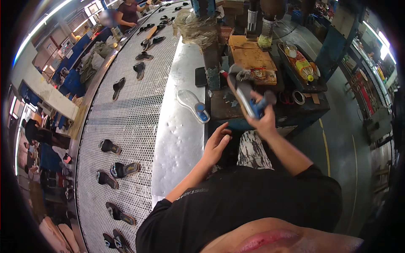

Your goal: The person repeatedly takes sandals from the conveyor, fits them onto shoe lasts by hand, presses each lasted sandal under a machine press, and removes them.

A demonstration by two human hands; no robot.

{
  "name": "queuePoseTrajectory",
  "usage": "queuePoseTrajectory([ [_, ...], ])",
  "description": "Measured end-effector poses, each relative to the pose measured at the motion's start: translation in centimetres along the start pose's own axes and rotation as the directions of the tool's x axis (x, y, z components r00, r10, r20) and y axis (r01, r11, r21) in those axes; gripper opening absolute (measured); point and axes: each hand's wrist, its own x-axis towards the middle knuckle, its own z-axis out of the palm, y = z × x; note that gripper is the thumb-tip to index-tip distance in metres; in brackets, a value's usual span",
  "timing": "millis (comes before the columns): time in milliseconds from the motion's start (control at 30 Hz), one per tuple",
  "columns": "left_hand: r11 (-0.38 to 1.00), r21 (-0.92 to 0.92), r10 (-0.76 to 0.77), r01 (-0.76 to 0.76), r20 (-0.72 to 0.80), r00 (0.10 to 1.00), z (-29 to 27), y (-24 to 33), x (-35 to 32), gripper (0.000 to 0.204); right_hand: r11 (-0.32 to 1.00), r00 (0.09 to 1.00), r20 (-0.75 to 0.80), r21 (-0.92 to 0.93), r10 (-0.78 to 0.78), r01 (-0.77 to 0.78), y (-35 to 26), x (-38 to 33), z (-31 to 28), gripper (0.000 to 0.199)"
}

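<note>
My right hand (265,122) is closed round the heel end of a dark sandal (240,90), raised over the dark work table. Blue parts show at its heel beside my fingers, and motion blurs the sandal. My left hand (216,145) hangs half curled, thumb and fingers apart, with nothing in it, near the edge of the metal sheet (177,139). On that sheet, just ahead of the left hand, lies a clear sole-shaped piece (185,99) with a blue, knobbed part (200,110) at its near end.
To the left runs a perforated conveyor (130,105) bearing several dark sandals (125,169). A plastic-wrapped post (211,63) rises ahead, with a black phone-like slab (201,76) beside it. Cardboard (251,52), a tape roll (298,98) and a tray with a bottle (304,69) sit right.
</note>
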Motion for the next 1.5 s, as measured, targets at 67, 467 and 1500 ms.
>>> queuePoseTrajectory([
  [67,0.998,0.019,-0.060,0.059,0.003,0.998,-1.0,-1.4,-1.0,0.047,0.980,0.998,-0.065,-0.201,-0.016,0.003,1.4,4.3,-1.1,0.064],
  [467,0.906,0.411,0.062,0.102,-0.365,0.929,-6.8,-4.1,-10.0,0.029,0.780,0.991,-0.075,-0.611,0.109,-0.132,11.7,12.1,-1.9,0.080],
  [1500,-0.155,0.895,0.362,0.419,-0.343,0.867,-36.7,4.3,-30.5,0.025,0.845,0.959,-0.067,-0.458,0.277,-0.276,5.4,15.7,7.5,0.053],
])
